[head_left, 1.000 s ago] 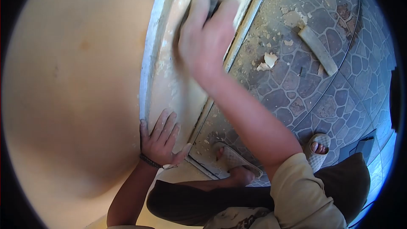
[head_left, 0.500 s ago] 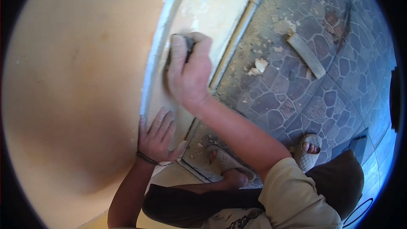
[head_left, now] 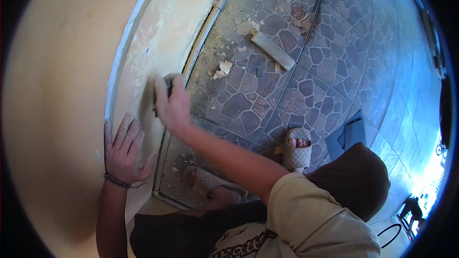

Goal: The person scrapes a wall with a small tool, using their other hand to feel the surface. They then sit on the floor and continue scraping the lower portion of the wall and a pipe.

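My right hand (head_left: 173, 109) grips a small dark block (head_left: 167, 84) against the lower wall panel (head_left: 160, 33), close to the pipe along its bottom. Only a dark edge of the block shows between thumb and fingers. My left hand (head_left: 125, 154), with a dark braided bracelet at the wrist, lies flat with fingers apart on the panel, near the lower end of the pale raised ledge (head_left: 125, 43). Patchy white and beige marks cover the panel's surface.
A pipe (head_left: 203, 36) runs along the panel's foot. On the stone-patterned floor (head_left: 306, 86) lie a short wooden board (head_left: 272, 50), pale flakes (head_left: 223, 69) and a blue-grey flat object (head_left: 345, 134). My feet wear beige slippers (head_left: 297, 155).
My right hand has moved down the panel, nearer the pipe and my left hand, still holding the dark block. The left hand stays by the ledge. The view has shifted right.
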Action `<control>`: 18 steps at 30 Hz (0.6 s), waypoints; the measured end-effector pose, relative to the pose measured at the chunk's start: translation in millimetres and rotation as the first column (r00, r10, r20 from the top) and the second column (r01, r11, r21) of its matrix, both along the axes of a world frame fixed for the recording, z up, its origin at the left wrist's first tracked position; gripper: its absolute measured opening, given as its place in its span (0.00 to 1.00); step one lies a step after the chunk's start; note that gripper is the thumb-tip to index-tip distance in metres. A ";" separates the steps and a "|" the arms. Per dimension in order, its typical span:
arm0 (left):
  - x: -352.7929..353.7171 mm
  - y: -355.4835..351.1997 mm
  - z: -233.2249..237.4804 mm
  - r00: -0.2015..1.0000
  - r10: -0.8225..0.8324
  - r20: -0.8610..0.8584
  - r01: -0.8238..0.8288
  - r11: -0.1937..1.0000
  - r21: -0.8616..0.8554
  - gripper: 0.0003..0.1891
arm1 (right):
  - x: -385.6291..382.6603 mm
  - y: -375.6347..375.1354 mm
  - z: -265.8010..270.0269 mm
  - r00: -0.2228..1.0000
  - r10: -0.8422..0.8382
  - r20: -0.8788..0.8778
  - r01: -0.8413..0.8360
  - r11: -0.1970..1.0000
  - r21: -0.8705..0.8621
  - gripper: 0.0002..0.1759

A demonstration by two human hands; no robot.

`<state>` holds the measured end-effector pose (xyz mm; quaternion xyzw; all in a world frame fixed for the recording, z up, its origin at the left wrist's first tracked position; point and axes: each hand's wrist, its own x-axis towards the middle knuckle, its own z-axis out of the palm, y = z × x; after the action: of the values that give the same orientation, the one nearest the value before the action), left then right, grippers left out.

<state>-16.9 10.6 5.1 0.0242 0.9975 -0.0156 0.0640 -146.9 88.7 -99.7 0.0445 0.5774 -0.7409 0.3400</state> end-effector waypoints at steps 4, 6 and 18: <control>4.6 -3.8 2.0 0.993 0.046 -0.111 -0.024 0.980 0.196 0.19 | -28.0 2.4 -3.9 0.967 -0.176 -0.184 0.188 0.981 0.045 0.15; 3.7 -4.5 3.7 0.977 0.065 -0.201 0.001 0.950 0.311 0.17 | -51.2 6.5 -3.1 0.940 -0.223 -0.257 0.245 0.968 0.057 0.14; -33.8 8.0 4.9 0.943 0.143 -0.300 -0.011 0.915 0.403 0.18 | -131.4 -5.7 34.3 0.880 -0.334 -0.337 0.369 0.929 0.042 0.10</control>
<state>-50.7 18.6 10.0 -0.0059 0.9770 0.1851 -0.1056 -278.3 82.9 -65.4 0.0443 0.6456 -0.7561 0.0977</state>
